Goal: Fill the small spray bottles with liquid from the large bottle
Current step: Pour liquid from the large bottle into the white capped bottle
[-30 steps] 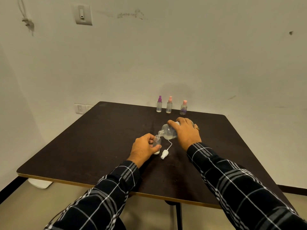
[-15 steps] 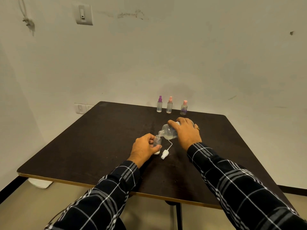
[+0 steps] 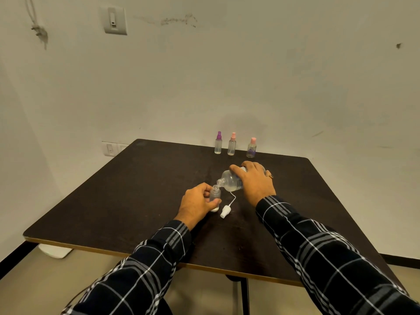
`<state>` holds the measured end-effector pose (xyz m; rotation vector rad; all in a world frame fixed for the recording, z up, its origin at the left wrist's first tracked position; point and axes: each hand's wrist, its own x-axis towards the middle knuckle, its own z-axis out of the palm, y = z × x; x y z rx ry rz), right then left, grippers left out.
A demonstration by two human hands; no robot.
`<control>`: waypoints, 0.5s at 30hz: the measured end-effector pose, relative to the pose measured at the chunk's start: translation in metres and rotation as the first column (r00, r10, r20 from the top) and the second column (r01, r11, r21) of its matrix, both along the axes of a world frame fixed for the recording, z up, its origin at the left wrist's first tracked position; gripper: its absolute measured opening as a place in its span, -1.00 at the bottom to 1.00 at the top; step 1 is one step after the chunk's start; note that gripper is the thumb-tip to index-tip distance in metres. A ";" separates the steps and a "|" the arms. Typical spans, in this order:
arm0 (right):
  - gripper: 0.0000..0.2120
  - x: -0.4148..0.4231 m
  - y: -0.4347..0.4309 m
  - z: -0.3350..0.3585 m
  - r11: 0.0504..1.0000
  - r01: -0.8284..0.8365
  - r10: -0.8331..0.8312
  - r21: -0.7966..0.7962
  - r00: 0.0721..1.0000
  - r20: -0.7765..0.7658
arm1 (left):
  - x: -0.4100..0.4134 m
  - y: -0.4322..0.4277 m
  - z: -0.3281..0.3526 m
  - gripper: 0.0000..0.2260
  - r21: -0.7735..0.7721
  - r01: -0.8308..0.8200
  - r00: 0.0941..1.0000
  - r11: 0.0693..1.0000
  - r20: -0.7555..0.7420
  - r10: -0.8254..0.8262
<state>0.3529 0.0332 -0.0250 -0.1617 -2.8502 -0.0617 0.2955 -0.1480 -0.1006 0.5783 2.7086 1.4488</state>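
In the head view the left hand (image 3: 196,204) is gripping the small bottle (image 3: 215,194) upright near the middle of the table (image 3: 127,196), with thumb and fingers curling round its lower body and its neck standing open. The right hand (image 3: 255,181) is wrapping over the big bottle (image 3: 231,182) from above and tilting it leftward, with the spout sitting right at the small neck. I cannot tell whether liquid is running. The pump (image 3: 225,211), with its thin tube, is lying just beside the small bottle toward the near edge. Three capped bottles (image 3: 231,145) are standing in a row along the far edge. The small bottle is looking light and thin-walled, so it would likely tip easily or squash under a hard pinch — a low, gentle hold seems right. The big bottle, part full, is probably heavier and sloshing — a grip round its wide body is suiting it, though the clear plastic may turn slippery if wetted.
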 end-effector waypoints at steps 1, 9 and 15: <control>-0.37 0.000 0.000 0.000 1.000 0.001 -0.001 0.001 1.000 0.002 | 0.000 0.000 0.000 -0.74 0.003 0.002 1.000 1.000 -0.001 -0.002; -0.36 -0.002 0.000 -0.001 1.000 0.002 -0.002 0.007 1.000 -0.002 | 0.001 0.000 0.001 -0.75 0.008 0.006 1.000 1.000 -0.009 -0.006; -0.37 -0.003 0.001 -0.002 1.000 0.005 -0.005 -0.001 1.000 0.003 | 0.002 -0.001 0.003 -0.75 0.006 0.007 1.000 1.000 -0.008 -0.007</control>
